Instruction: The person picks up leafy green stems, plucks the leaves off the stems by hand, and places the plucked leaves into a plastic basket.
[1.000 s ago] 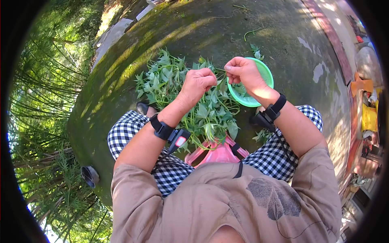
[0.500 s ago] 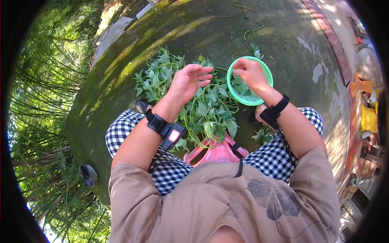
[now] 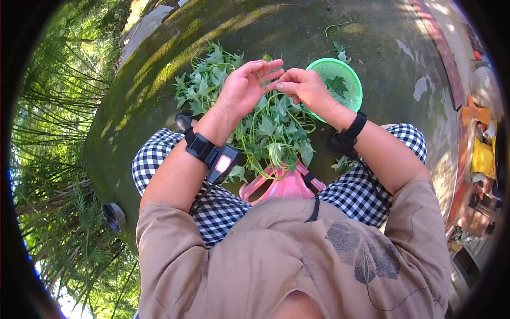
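Observation:
My left hand (image 3: 245, 87), palm turned up, keeps a thin green stem (image 3: 262, 81) under its thumb, with the other fingers loosely stretched. Close beside those fingertips, my right hand (image 3: 307, 90) is pinched at the lower end of the stem; its fingertips partly hide the contact. Beneath both hands spreads a heap of leafy green vines (image 3: 271, 127). A round green plastic basket (image 3: 357, 101) stands just beyond my right hand, with some picked leaves (image 3: 337, 85) inside. My right hand and wrist cover part of its near side.
A pink plastic object (image 3: 284, 186) lies between my knees, below the heap. Loose leaves (image 3: 341, 52) and a stray stem (image 3: 334, 25) lie on the mossy concrete ground (image 3: 382, 64). A dark pot-like container (image 3: 113, 217) sits at left, near dense greenery (image 3: 58, 122).
My right hand has moved left from over the green basket to my left hand's fingertips, uncovering leaves in the basket. My left hand still keeps the stem. The whole view has shifted slightly.

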A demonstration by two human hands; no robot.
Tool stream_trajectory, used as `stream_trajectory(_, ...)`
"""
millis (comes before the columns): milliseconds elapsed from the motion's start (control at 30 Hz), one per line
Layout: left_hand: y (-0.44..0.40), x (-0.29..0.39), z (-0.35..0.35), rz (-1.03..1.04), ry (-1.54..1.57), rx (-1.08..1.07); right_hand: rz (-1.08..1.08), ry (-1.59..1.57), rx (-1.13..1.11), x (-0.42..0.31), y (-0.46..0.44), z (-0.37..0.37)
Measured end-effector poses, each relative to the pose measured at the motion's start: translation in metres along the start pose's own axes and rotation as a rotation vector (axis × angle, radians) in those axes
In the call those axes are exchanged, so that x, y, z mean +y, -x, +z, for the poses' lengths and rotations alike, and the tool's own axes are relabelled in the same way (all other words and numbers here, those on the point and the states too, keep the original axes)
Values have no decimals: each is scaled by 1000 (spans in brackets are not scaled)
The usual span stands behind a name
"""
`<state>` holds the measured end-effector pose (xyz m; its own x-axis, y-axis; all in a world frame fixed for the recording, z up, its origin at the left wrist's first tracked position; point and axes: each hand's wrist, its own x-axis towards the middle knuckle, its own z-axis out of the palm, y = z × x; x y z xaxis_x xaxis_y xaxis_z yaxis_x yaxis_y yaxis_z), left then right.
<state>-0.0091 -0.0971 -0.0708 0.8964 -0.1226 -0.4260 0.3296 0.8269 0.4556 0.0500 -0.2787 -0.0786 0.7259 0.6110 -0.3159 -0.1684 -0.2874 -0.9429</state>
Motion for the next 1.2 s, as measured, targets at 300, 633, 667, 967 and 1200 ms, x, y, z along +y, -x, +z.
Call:
stream_trajectory(300,4,-11,0,9,-19,-167,-213,237,29,-11,14,25)
stream_trajectory(633,42,25,-11,127,-452,78,-99,521,0,-9,45,1)
stream_trajectory(667,50,51,-18,179,-486,175,-74,580,37,1,46,-18)
stream_trajectory(967,177,241,-179,-46,-2136,1120,-98,1366,36,54,72,-31)
stream_trajectory(1200,278,229,-205,327,-2030,1268,-668,1479,-728,137,132,71)
